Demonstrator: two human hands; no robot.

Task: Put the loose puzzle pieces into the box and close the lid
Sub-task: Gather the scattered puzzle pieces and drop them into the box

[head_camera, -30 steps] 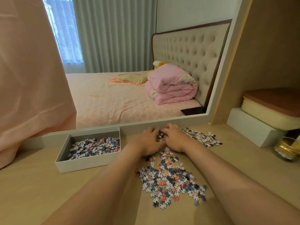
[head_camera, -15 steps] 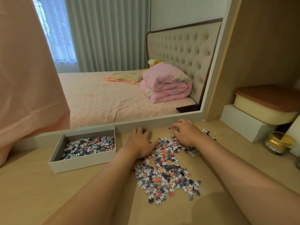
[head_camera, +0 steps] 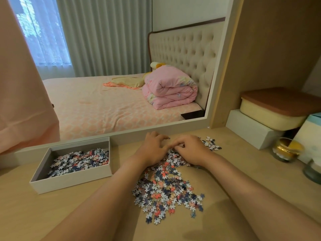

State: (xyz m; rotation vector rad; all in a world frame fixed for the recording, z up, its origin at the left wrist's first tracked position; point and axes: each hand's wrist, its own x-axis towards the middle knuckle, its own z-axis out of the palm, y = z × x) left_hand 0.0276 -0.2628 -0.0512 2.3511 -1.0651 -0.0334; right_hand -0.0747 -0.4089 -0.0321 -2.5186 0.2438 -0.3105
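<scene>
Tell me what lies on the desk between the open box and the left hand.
Nothing, by the head view: only bare desk separates the box from the left hand. The loose pieces start under that hand.

wooden desk (head_camera: 52, 214) against mirror (head_camera: 121, 84); reflected bed (head_camera: 104, 108), tufted headboard (head_camera: 187, 49), grey curtains (head_camera: 104, 35).

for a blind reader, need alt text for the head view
The left hand and right hand curl fingers round loose puzzle pieces on a desk. An open box at left holds more; a mirror behind shows a bed.
</scene>
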